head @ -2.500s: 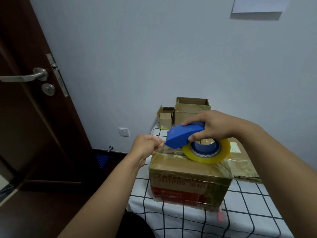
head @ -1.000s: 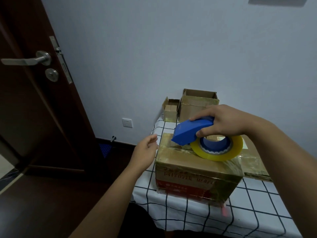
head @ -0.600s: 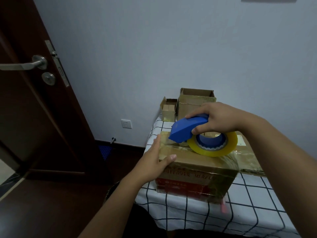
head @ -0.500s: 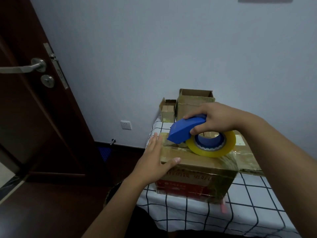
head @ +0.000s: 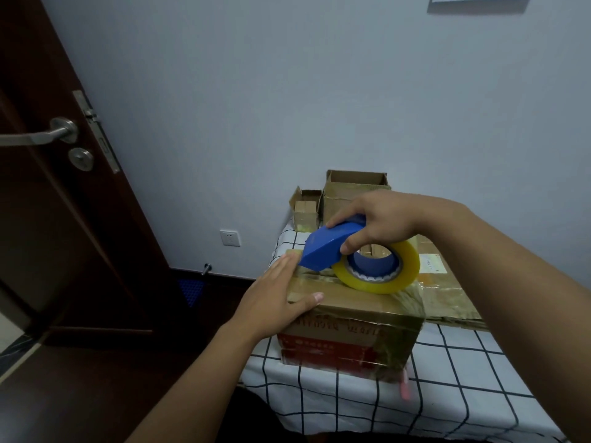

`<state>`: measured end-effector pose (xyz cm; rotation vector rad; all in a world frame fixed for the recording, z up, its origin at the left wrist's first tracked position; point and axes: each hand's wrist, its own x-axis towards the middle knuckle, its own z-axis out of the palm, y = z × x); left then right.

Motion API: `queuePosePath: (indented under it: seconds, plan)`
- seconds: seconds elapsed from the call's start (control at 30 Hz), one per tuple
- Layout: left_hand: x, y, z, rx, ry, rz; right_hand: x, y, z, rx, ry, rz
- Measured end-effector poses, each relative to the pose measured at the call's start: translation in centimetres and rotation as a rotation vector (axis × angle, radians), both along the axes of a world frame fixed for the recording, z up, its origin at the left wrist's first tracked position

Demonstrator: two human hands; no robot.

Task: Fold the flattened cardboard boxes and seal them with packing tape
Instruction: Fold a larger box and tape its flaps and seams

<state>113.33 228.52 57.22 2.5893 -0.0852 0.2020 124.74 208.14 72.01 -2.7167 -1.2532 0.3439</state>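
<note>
A folded brown cardboard box (head: 351, 334) with red print stands at the table's left edge, glossy tape across its top. My right hand (head: 380, 219) grips a blue tape dispenser (head: 329, 247) carrying a yellowish tape roll (head: 377, 270), resting on the box top. My left hand (head: 275, 302) lies flat with fingers spread against the box's left side and top corner, thumb on the top edge. A flattened cardboard box (head: 447, 289) lies behind and to the right.
The table (head: 447, 378) has a white cloth with a black grid. A large open box (head: 355, 193) and a small open box (head: 305, 209) stand at the back by the wall. A dark wooden door (head: 57, 203) stands open at left over dark floor.
My left hand let go of the tape end, opened, and came to press flat on the box's left side. The dispenser stayed on the box top, shifting only slightly.
</note>
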Motion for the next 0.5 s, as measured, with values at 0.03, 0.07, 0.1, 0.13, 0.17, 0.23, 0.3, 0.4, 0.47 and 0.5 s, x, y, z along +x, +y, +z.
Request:
queuePosePath:
  seconds: [0.03,0.07,0.1,0.13,0.17,0.23,0.3,0.4,0.47,0.5]
  plan:
    - [-0.1,0.0,0.1,0.002,0.006,-0.002,0.0,0.0,0.1,-0.006,0.008,0.000]
    - [-0.1,0.0,0.1,0.008,0.015,0.000,0.0,0.0,0.3,-0.010,0.019,0.001]
    - [-0.1,-0.1,0.2,0.019,0.023,0.010,-0.1,-0.2,0.5,-0.016,0.033,-0.003]
    - [0.0,-0.1,0.2,0.037,0.034,0.023,-0.1,-0.6,0.8,-0.025,0.044,-0.010]
    - [0.0,-0.1,0.3,0.058,0.045,0.031,-0.1,-1.1,1.1,-0.036,0.048,-0.019]
    - [-0.2,-0.3,0.4,0.097,0.057,0.041,0.0,-2.5,1.4,-0.055,0.049,-0.050]
    - [-0.4,-0.5,0.7,0.113,0.063,0.043,0.0,-4.0,1.4,-0.056,0.055,-0.084]
    - [-0.2,-0.4,0.3,0.140,0.075,0.013,-0.5,-5.1,0.9,-0.015,0.044,-0.081]
    - [0.0,-0.3,0.0,0.203,0.073,-0.001,-0.8,-5.0,0.5,0.004,0.022,-0.062]
    - [0.0,-0.3,-0.1,0.243,0.066,-0.001,-1.0,-4.9,0.4,0.012,0.011,-0.056]
